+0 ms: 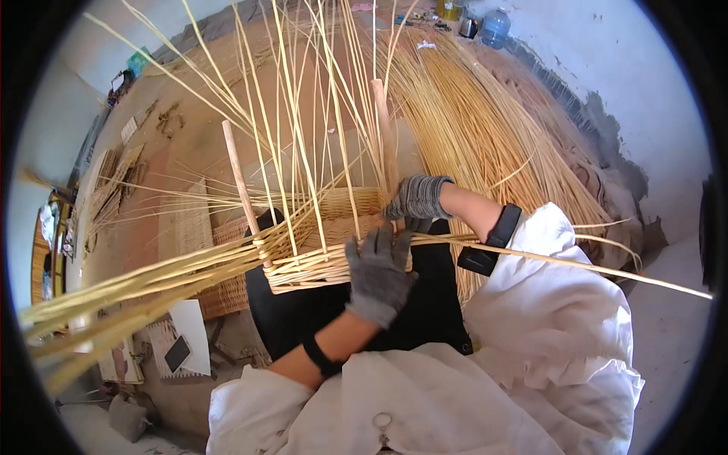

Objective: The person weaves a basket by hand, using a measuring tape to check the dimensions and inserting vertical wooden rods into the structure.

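A partly woven wicker basket rests on the black cloth over my lap, with upright willow rods rising from its walls. My left hand, in a grey knitted glove, lies flat against the near wall toward its right end, fingers stretched out. Gloved alike, my right hand curls its fingers at the right side, beside the base of a wooden corner post; what they grip is hidden. A long willow rod runs from beside my hands out to the right. Another wooden post stands at the left corner.
A bundle of rod ends sticks out far left from the basket. Many loose willow rods cover the floor at the far right. Woven panels and a phone on a board lie left. A water jug stands at the back.
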### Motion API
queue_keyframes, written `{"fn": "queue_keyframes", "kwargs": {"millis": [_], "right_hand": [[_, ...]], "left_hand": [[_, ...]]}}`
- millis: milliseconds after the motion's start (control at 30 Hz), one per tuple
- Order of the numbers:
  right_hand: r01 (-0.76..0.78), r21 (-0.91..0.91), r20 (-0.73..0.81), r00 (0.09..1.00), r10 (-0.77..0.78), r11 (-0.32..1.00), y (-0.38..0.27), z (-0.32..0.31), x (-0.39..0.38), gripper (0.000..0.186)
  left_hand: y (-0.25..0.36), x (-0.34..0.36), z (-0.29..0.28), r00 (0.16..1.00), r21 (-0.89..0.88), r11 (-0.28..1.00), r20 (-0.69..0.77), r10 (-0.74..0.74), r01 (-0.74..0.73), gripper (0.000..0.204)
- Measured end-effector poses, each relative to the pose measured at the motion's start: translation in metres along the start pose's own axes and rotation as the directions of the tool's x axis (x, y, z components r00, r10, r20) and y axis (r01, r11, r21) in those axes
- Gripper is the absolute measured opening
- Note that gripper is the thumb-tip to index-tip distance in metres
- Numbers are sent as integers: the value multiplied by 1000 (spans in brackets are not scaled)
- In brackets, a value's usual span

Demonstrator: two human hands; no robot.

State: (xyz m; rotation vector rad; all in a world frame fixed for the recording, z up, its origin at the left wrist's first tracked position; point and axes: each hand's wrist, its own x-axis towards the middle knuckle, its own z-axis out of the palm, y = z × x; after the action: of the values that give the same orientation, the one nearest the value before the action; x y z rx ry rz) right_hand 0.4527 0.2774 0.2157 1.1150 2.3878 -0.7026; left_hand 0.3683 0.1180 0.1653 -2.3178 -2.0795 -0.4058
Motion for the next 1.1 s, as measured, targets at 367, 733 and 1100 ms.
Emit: {"fn": "queue_keyframes", "kwargs": {"millis": [367, 733, 1100], "right_hand": [[208, 274, -43, 978, -204, 939, 41, 25, 33, 29], [-237, 768, 167, 971, 171, 595, 6, 19, 4, 33], [60, 469, -342, 932, 118, 881, 8, 70, 10, 54]], "left_hand": [[70, 44, -5, 929, -551, 764, -61, 365, -336, 28], [-51, 9, 17, 913, -854, 502, -87, -398, 137, 15], [-111, 29, -44, 794, -956, 208, 41, -606, 208, 23]]}}
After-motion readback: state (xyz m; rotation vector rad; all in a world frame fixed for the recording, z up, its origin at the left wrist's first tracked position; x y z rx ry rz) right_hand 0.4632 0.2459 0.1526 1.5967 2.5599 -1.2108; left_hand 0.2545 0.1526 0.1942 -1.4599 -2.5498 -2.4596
